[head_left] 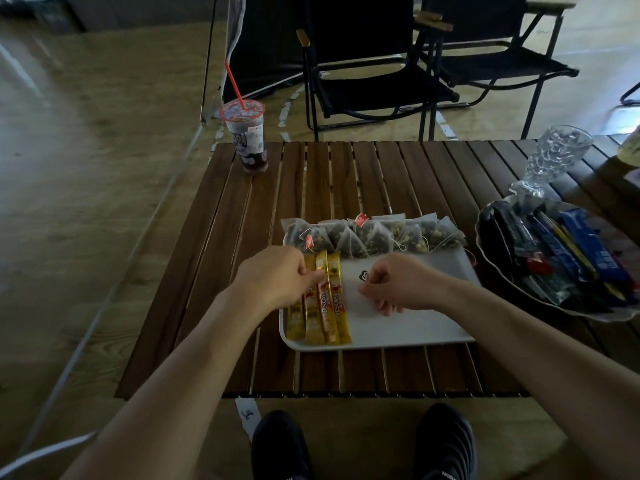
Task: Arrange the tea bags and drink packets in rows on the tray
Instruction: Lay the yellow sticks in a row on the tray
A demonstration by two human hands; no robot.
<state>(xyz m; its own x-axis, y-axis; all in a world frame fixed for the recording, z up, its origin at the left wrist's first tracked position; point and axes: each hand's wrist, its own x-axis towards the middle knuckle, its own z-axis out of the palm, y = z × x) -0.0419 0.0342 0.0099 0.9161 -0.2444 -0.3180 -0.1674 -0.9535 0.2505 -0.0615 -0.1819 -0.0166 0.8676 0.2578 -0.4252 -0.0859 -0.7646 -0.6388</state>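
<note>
A white tray [408, 327] lies on the slatted wooden table. Along its far edge runs a row of clear pyramid tea bags [374, 235] with red tags. At the tray's left end several yellow Nescafe stick packets [327, 303] lie side by side, pointing away from me. My left hand [277, 275] rests over the leftmost sticks, its fingertips touching the upper part of one packet. My right hand [398, 282] hovers over the bare middle of the tray with fingers curled and nothing visible in it.
A dark oval dish [491, 251] at the right holds several blue and dark drink packets [568, 251]. Behind it stands a cut-glass goblet [554, 157]. A plastic cup with a red straw [247, 136] sits at the table's far left corner. Black chairs stand beyond.
</note>
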